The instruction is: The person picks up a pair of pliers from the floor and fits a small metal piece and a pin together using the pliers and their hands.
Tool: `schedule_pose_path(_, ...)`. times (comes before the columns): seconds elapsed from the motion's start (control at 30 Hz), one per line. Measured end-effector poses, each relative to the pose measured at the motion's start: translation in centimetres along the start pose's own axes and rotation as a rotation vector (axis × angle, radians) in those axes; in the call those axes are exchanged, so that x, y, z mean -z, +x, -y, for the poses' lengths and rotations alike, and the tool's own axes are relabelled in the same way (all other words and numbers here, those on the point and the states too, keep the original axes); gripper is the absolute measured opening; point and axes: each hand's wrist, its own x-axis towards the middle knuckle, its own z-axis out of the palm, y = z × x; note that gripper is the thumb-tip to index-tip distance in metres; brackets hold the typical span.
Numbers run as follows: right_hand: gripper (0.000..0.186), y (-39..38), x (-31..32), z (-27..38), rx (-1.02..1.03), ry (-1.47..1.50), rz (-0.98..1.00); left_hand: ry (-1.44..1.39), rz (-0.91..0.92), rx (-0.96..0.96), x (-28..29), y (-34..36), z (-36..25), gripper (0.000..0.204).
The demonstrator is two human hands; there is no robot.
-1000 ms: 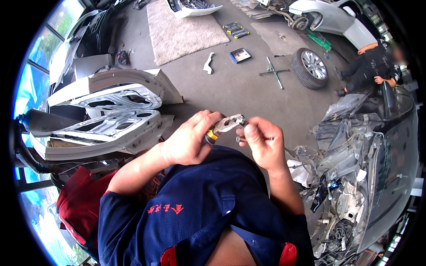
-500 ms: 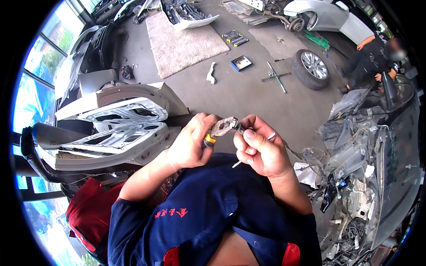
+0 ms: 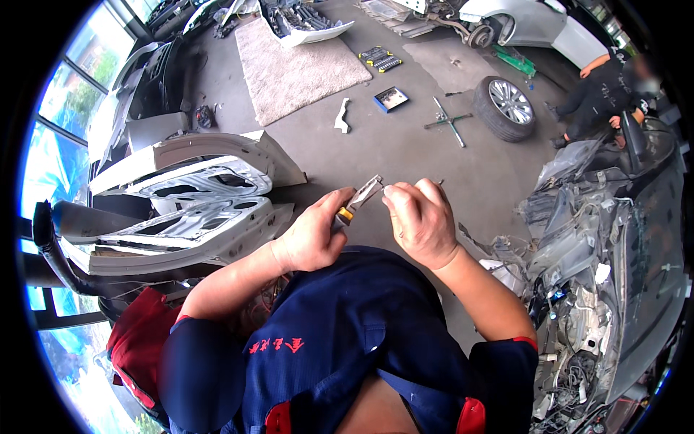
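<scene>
My left hand (image 3: 314,230) is closed around the handles of pliers (image 3: 367,190) with yellow and dark grips. The metal jaws point up and to the right, in front of my chest. Just right of their tips is my right hand (image 3: 425,226), turned with its back up and its fingers pinched together. A thin metal rod (image 3: 442,181) is mostly hidden in that hand; only a short end shows past the fingers. Whether the jaws touch anything between the hands is too small to tell.
Car doors (image 3: 195,206) lie stacked at left; a stripped car front (image 3: 578,318) with loose wiring stands at right. On the floor ahead are a wheel (image 3: 506,108), a cross wrench (image 3: 450,123), a blue tray (image 3: 391,99) and a beige carpet (image 3: 296,69). A person (image 3: 600,98) is at far right.
My right hand has rolled over from palm up to back up, hiding most of the rod. The pliers' jaws have tilted more upward and now stand slightly apart from the fingers.
</scene>
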Motion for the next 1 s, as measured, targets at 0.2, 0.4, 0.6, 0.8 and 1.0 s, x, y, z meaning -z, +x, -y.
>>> schedule_pose_path(0.2, 0.023, 0.4, 0.3, 2.3, -0.705, 1.103, 0.04, 0.042, -0.041, -0.044, 0.6, 0.0, -0.5, 0.074)
schedule_pose_path(0.4, 0.033, 0.8, 1.1, 2.4, -0.722, 1.027, 0.151, 0.106, -0.07, -0.07, 0.9, -0.3, -0.3, 0.074)
schedule_pose_path(0.6, 0.043, 0.9, 1.8, 3.8, -0.591, -0.117, 0.389, 0.24, -0.05, -0.006, 0.5, -0.9, 0.6, 0.078)
schedule_pose_path(0.8, 0.055, 0.0, 1.9, 5.0, -0.753, 1.114, 0.357, 0.251, -0.217, -0.118, -0.2, -1.4, 1.8, 0.077)
schedule_pose_path(1.0, 0.049, 0.0, 2.7, 4.7, -0.967, 1.615, -0.006, 0.264, -0.26, -0.253, 0.2, -1.3, 1.6, 0.076)
